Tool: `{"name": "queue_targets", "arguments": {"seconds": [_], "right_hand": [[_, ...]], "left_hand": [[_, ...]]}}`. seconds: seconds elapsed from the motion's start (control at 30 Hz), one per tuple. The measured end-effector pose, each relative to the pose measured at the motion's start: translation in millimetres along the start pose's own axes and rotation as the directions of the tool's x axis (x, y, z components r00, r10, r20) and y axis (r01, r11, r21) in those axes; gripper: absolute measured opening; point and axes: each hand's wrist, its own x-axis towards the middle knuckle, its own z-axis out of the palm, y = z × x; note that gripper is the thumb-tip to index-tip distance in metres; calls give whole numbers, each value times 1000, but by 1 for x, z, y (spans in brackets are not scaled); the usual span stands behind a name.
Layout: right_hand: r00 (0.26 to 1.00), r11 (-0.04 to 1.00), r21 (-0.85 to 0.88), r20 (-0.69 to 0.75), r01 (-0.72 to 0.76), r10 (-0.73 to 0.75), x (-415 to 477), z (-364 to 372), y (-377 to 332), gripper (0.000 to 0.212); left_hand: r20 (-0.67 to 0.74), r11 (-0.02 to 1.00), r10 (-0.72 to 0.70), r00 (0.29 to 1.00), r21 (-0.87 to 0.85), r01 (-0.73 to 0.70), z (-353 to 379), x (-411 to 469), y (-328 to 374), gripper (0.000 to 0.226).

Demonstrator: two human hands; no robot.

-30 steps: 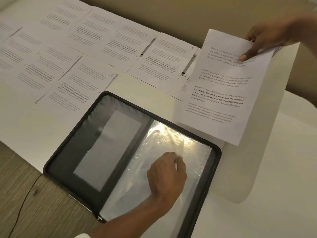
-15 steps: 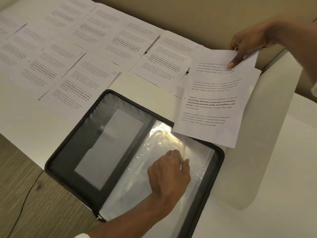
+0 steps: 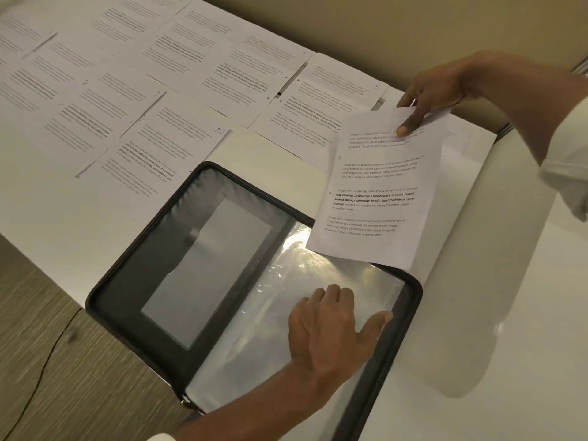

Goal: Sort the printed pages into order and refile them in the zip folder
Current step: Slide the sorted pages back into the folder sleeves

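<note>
A black zip folder (image 3: 127, 300) lies open on the white sheet. Its right half shows a glossy clear plastic sleeve (image 3: 251, 348). My left hand (image 3: 331, 329) rests on that sleeve, fingers bent forward and thumb spread out to the right. My right hand (image 3: 436, 87) pinches the top edge of one printed page (image 3: 375, 192), which hangs tilted above the folder's far right corner. Several more printed pages (image 3: 159, 74) lie in rows behind the folder, some with handwritten numbers; the nearest one is marked 10 (image 3: 165, 148).
The white surface (image 3: 493, 281) continues to the right of the folder. A wood-grain tabletop (image 3: 47, 361) shows at the lower left with a thin dark cable (image 3: 41, 377) across it. A beige wall runs behind the rows of pages.
The held page has come down and in toward the folder, its lower edge now over the sleeve. My left thumb has spread away from the fingers that were pinched together on the sleeve.
</note>
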Motion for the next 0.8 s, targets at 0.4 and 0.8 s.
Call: {"name": "queue_targets", "arguments": {"seconds": [0.4,0.8], "right_hand": [[997,994,96,-53,-47,53,15,21,8,33],[999,984,178,-39,27,-20,-1,13,12,22]], "left_hand": [[-105,950,-98,990,-307,61,-12,110,-83,30],[583,744,4,813,-545,387,-19,238,-90,55]]}}
